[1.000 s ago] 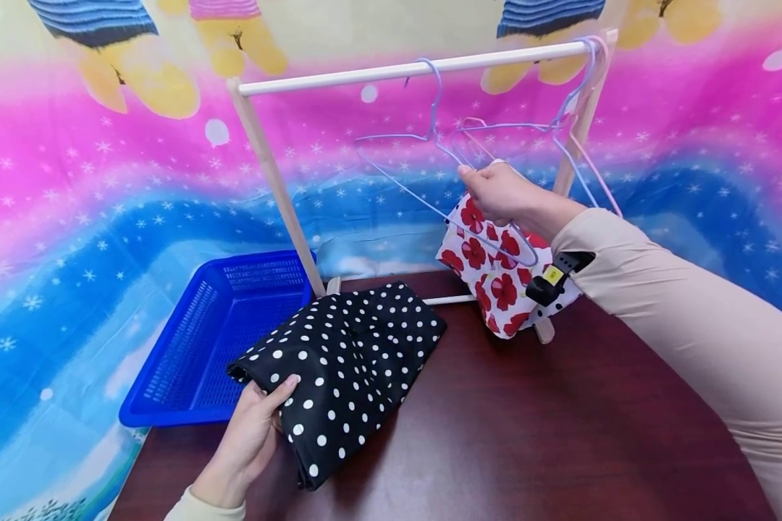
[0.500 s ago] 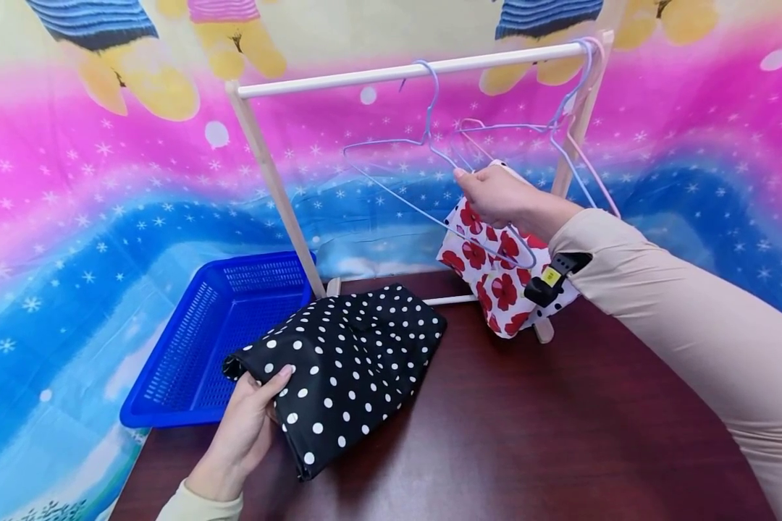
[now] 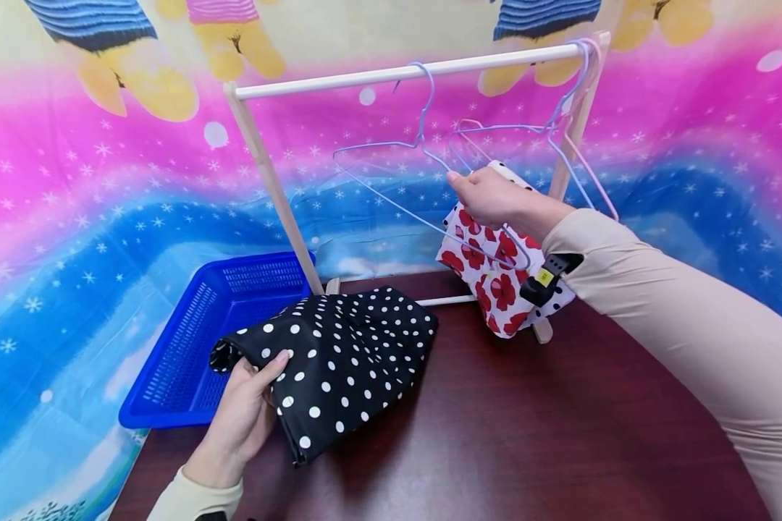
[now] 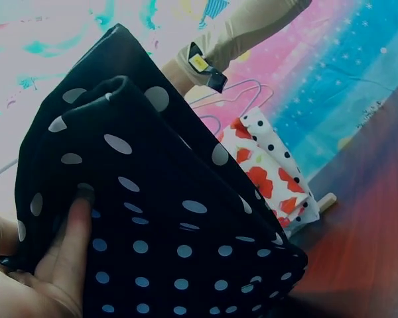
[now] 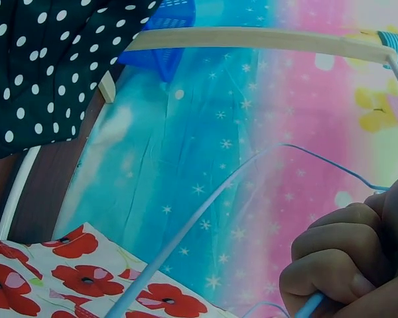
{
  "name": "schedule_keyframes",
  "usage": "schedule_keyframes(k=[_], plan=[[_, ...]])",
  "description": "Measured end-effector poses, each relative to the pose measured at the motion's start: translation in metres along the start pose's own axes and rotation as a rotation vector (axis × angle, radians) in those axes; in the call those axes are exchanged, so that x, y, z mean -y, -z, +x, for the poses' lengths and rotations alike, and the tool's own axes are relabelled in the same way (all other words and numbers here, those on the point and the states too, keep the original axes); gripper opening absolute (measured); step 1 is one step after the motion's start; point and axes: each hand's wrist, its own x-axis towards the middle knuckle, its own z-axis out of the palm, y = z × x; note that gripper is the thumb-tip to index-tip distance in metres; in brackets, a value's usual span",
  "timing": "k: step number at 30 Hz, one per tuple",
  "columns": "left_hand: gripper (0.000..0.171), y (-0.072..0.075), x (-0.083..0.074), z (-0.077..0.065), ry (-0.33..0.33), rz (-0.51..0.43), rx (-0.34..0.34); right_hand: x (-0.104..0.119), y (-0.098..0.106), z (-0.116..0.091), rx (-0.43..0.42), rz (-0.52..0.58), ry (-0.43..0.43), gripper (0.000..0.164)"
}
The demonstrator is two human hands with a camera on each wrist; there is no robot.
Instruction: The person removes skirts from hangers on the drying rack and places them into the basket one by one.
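My left hand (image 3: 244, 416) grips the near left edge of a folded black cloth with white polka dots (image 3: 345, 362), thumb on top and the other fingers beneath it. The cloth is held above the table, its far part reaching toward the rack. My right hand (image 3: 492, 194) pinches the shoulder of a light-blue wire hanger (image 3: 391, 199). That hanger's hook is over the top bar of the wooden rack (image 3: 339, 78). In the right wrist view the fingers (image 5: 338, 265) curl round the hanger wire (image 5: 205, 205).
A blue plastic basket (image 3: 169, 362) stands at the left on the dark red table (image 3: 528, 434). At the rack's right end hang another blue hanger (image 3: 570, 87) and a pink hanger (image 3: 596, 170). A white cloth with red flowers (image 3: 469, 246) hangs there, partly behind my right arm.
The hanger has slid slightly left along the bar and turned, with my right hand on it. My left hand and the dotted cloth have shifted a little left and up in the head view.
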Motion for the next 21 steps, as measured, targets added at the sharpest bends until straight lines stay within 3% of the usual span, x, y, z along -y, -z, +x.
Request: schedule_keyframes(k=[21], plan=[[0.020, -0.009, -0.032, 0.006, -0.156, -0.161, 0.145, 0.006, -0.002, 0.005, 0.009, -0.028, 0.005, 0.059]])
